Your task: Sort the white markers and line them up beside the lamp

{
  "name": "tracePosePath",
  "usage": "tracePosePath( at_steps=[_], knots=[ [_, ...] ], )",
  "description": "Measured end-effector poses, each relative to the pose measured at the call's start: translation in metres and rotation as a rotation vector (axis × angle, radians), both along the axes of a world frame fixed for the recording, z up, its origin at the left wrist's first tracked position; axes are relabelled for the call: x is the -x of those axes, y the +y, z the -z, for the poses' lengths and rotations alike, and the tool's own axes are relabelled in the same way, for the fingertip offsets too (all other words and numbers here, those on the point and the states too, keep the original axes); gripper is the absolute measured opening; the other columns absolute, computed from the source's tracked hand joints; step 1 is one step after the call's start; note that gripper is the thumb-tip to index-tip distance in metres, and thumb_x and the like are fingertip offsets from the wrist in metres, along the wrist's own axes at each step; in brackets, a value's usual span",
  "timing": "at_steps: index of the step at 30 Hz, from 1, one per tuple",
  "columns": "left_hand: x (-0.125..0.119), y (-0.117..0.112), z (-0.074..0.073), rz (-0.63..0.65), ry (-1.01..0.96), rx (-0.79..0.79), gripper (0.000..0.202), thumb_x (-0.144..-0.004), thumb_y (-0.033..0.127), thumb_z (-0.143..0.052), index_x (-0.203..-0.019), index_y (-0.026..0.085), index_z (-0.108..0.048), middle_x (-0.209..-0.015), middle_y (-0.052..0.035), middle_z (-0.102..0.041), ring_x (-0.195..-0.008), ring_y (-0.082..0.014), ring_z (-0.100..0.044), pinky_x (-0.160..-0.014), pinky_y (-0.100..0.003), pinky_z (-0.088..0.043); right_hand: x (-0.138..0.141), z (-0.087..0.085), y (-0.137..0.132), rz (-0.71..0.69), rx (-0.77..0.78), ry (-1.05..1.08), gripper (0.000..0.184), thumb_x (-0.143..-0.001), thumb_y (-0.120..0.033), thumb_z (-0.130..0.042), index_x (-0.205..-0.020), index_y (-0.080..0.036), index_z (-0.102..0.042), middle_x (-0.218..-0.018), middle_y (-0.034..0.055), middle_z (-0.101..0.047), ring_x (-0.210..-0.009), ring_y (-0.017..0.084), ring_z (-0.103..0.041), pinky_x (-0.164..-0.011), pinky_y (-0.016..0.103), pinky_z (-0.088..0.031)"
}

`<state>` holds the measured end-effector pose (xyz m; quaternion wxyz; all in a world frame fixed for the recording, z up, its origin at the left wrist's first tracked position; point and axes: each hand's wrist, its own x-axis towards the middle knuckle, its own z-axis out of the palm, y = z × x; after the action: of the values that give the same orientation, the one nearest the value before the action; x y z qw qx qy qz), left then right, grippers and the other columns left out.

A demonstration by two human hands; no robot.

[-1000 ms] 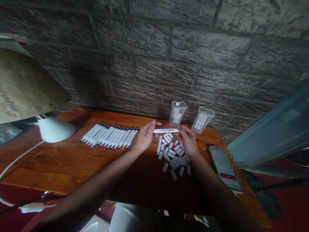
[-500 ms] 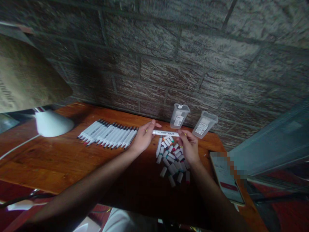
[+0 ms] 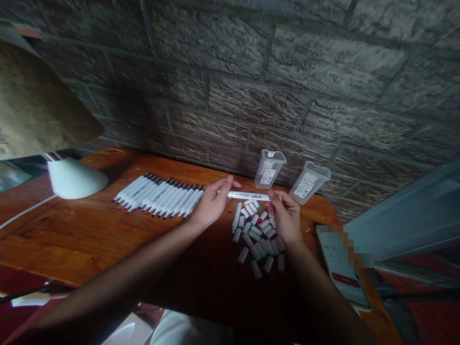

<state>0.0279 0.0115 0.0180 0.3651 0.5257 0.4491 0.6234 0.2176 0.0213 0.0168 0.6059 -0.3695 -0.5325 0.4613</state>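
A white marker (image 3: pixel 248 195) is held level between my two hands, above the table. My left hand (image 3: pixel 214 200) pinches its left end, and my right hand (image 3: pixel 285 215) grips the right end, where a bit of yellow shows. Below the marker lies a heap of loose white marker caps (image 3: pixel 257 235) with coloured bands. One longer white marker (image 3: pixel 236 217) rests at the heap's left side. To the left of my left hand, several uncapped markers (image 3: pixel 160 195) lie side by side in a slanted row.
Two clear plastic containers (image 3: pixel 270 168) with labels stand at the back by the stone wall (image 3: pixel 237 105). A tablet-like device (image 3: pixel 343 268) lies near the right edge of the wooden table (image 3: pixel 72 239). A lamp (image 3: pixel 74 179) stands at the left.
The camera view has shifted slightly. Both hands keep their hold on the marker, and the right hand appears slightly further right along it.
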Motion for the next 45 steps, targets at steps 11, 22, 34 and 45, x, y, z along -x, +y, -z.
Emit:
tracePosePath(
  at_steps=[11,22,34,45],
  knots=[
    [-0.012,-0.012,-0.005,0.2,0.082,-0.017,0.041,-0.088,0.054,-0.057,-0.074,0.016,-0.064,-0.055,0.0052,-0.047,-0.052,-0.0096,-0.041,-0.052,-0.022,-0.033,0.002,0.001,0.005,-0.104,0.005,0.186,0.031,-0.08,-0.041,-0.076,-0.067,-0.02,-0.058,-0.052,-0.0079,-0.041,-0.045,0.005,-0.031,-0.043,0.022,-0.022],
    [-0.001,-0.002,-0.004,-0.015,-0.09,0.07,0.041,-0.082,0.057,-0.065,-0.083,0.017,-0.073,-0.06,0.0039,-0.052,-0.05,-0.0088,-0.036,-0.048,-0.023,-0.025,0.002,0.003,-0.005,-0.285,-0.037,-0.296,0.024,-0.082,-0.042,-0.072,-0.078,-0.02,-0.065,-0.068,-0.002,-0.062,-0.057,0.011,-0.051,-0.053,0.023,-0.038],
    [-0.009,-0.01,-0.005,-0.01,0.092,-0.03,0.052,-0.083,0.053,-0.067,-0.053,0.018,-0.042,-0.052,0.0072,-0.034,-0.051,-0.0074,-0.032,-0.051,-0.023,-0.028,0.02,0.017,-0.025,-0.441,-0.119,-0.655,0.021,-0.086,-0.041,-0.069,-0.091,-0.021,-0.068,-0.068,-0.0029,-0.062,-0.06,0.012,-0.054,-0.059,0.025,-0.04],
    [-0.007,-0.003,-0.002,0.171,-0.169,0.056,0.052,-0.087,0.059,-0.058,-0.059,0.017,-0.047,-0.054,0.0057,-0.042,-0.049,-0.0071,-0.034,-0.049,-0.022,-0.028,0.02,0.002,-0.027,-0.527,0.123,-0.342,0.025,-0.083,-0.044,-0.072,-0.085,-0.02,-0.065,-0.061,-0.0066,-0.051,-0.051,0.008,-0.042,-0.049,0.021,-0.032]
  ],
)
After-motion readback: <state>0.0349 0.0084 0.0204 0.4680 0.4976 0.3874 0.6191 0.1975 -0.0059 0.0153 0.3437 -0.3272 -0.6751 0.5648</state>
